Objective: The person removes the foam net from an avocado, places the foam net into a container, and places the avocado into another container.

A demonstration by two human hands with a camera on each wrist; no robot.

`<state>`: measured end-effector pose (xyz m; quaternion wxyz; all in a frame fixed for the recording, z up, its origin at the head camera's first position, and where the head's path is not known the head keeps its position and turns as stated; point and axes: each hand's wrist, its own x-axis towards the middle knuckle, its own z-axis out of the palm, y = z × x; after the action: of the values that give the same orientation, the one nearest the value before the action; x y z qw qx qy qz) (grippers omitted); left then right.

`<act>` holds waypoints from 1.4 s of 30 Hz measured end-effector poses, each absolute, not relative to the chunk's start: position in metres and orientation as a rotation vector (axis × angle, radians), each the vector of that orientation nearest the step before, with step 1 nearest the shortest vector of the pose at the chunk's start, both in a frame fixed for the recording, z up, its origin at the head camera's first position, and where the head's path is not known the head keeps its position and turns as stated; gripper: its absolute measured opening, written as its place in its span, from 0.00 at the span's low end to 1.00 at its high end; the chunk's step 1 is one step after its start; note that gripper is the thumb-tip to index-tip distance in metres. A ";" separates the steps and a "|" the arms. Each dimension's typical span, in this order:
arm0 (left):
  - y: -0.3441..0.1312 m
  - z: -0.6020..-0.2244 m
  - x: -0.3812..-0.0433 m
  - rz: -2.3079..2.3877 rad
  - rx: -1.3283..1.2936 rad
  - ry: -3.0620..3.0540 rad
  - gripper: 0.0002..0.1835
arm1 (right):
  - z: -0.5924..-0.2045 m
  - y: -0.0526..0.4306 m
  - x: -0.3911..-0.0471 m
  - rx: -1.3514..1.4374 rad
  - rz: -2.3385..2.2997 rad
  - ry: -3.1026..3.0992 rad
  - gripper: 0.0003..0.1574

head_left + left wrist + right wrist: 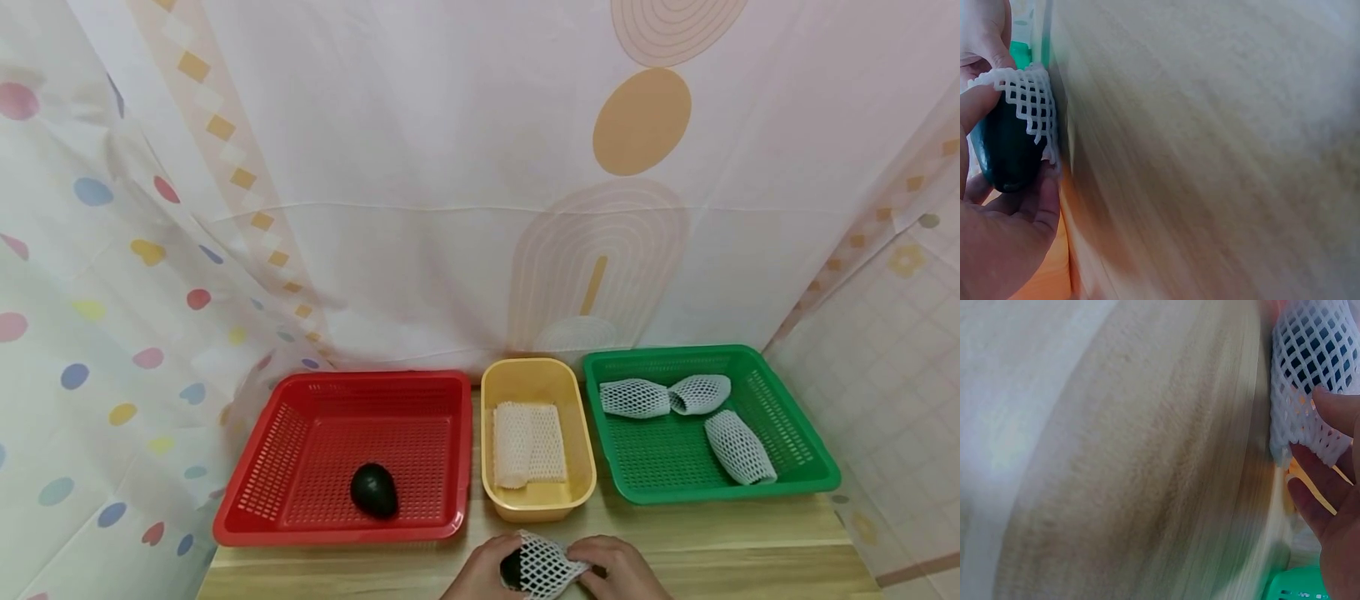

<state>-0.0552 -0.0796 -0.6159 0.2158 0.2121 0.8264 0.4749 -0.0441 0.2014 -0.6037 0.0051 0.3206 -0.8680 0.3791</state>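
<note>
My left hand (480, 575) grips a dark, smooth avocado (1007, 150) at its end, fingers under it and thumb on the net. A white foam net sleeve (543, 571) covers much of the avocado, leaving the end by my left palm bare. At the sleeve's other end, my right hand (618, 571) pinches the net edge between thumb and fingers. In the right wrist view, dark skin shows through the mesh of the net (1316, 356). Both hands are at the table's front, before the yellow bin.
A red basket (341, 533) at left holds one bare avocado (373, 490). Foam net sleeves (513, 446) lie in the yellow bin (536, 506) in the middle. The green basket (645, 467) at right holds three net-covered pieces (738, 447). A curtain (420, 167) hangs behind the wooden table (720, 542).
</note>
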 end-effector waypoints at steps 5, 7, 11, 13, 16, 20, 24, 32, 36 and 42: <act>-0.077 -0.629 -0.055 1.383 0.500 2.242 0.37 | -0.604 0.202 -0.044 1.005 1.156 -2.740 0.10; -0.076 -0.643 -0.056 1.414 0.457 2.221 0.37 | -0.605 0.202 -0.043 1.009 1.145 -2.738 0.11; -0.075 -0.655 -0.055 1.412 0.503 2.265 0.37 | -0.608 0.203 -0.042 1.015 1.108 -2.717 0.11; -0.075 -0.647 -0.052 1.415 0.581 2.312 0.36 | -0.608 0.203 -0.042 1.011 1.097 -2.708 0.11; -0.074 -0.626 -0.047 1.431 0.689 2.371 0.35 | -0.608 0.203 -0.041 0.999 1.088 -2.702 0.11; -0.075 -0.607 -0.043 1.399 0.793 2.451 0.35 | -0.606 0.204 -0.041 0.985 1.080 -2.701 0.10; -0.079 -0.605 -0.041 1.373 0.855 2.502 0.33 | -0.604 0.207 -0.041 0.974 1.068 -2.708 0.10; -0.087 -0.640 -0.042 1.499 0.903 2.539 0.35 | -0.599 0.212 -0.040 0.940 1.031 -2.690 0.11; -0.091 -0.644 -0.039 1.564 0.847 2.523 0.34 | -0.595 0.213 -0.037 0.867 1.044 -2.740 0.11; -0.098 -0.659 -0.037 1.549 0.815 2.550 0.33 | -0.592 0.215 -0.033 0.762 1.111 -2.736 0.11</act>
<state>-0.0368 -0.0978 -0.6586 0.0246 0.2634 0.8242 0.5008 -0.0328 0.2146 -0.5916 0.0461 0.2497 -0.8962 0.3638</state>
